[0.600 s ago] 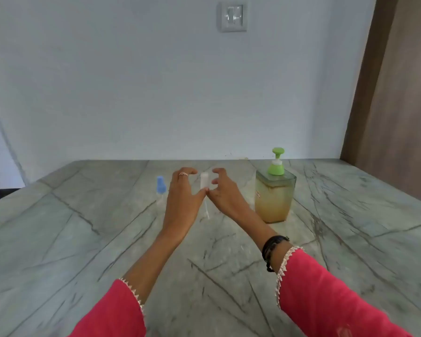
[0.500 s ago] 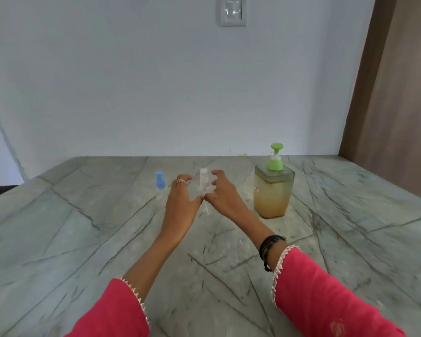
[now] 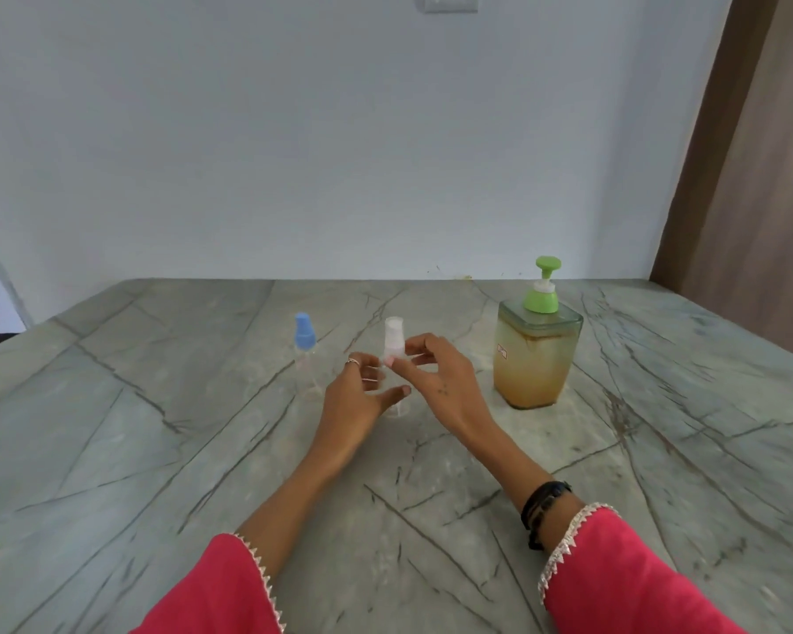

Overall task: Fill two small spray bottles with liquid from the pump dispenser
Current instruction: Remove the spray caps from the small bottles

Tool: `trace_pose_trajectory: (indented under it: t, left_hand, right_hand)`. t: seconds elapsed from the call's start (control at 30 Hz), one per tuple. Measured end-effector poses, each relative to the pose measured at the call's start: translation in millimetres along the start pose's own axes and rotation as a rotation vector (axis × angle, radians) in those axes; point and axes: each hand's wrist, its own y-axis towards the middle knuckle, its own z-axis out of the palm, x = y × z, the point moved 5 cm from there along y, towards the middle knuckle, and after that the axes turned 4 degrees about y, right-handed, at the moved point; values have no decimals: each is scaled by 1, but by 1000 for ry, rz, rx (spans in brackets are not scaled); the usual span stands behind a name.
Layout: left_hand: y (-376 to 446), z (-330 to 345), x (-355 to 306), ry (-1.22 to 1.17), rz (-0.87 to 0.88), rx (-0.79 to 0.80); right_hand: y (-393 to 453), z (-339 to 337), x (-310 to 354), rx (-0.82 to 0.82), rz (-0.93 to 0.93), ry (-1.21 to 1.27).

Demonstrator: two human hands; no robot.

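Centrally, on grey veined marble counter [image 3: 156,450]: small clear spray bottle with white cap [image 3: 393,343], upright, base on the stone. Left hand [image 3: 355,400] cupped around its lower body, thumb across the near side, fingers partly curled, ring on one finger; firmness of grip not discernible. Right hand [image 3: 436,382] pinched narrowly at the bottle's neck, fingertips just under the white cap. Left of that, apart from both hands: second clear spray bottle with blue cap [image 3: 304,354], upright, untouched. Right of centre, near the right hand but not touching: square pump dispenser [image 3: 537,354], green pump head, amber liquid up most of its height. Lower frame: red sleeves with pale trim, dark band on right wrist.
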Motion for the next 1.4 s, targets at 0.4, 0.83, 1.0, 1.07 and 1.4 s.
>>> trace_pose_trajectory:
  t: [0.4, 0.83, 1.0, 1.07, 1.4]
  left_hand:
    - [-8, 10, -7, -24, 70, 48]
    - [-3, 12, 0, -153, 12, 132]
    - [-6, 14, -3, -122, 23, 140]
    - [-6, 14, -3, -127, 12, 147]
    - [-5, 15, 0, -187, -20, 179]
  right_hand:
    - [-7, -8, -1, -169, -71, 188]
    - [-6, -6, -1, 48, -98, 356]
    - [-6, -9, -4, -107, -84, 219]
    - [-5, -11, -2, -112, -115, 229]
    - [-4, -6, -3, 9, -116, 333]
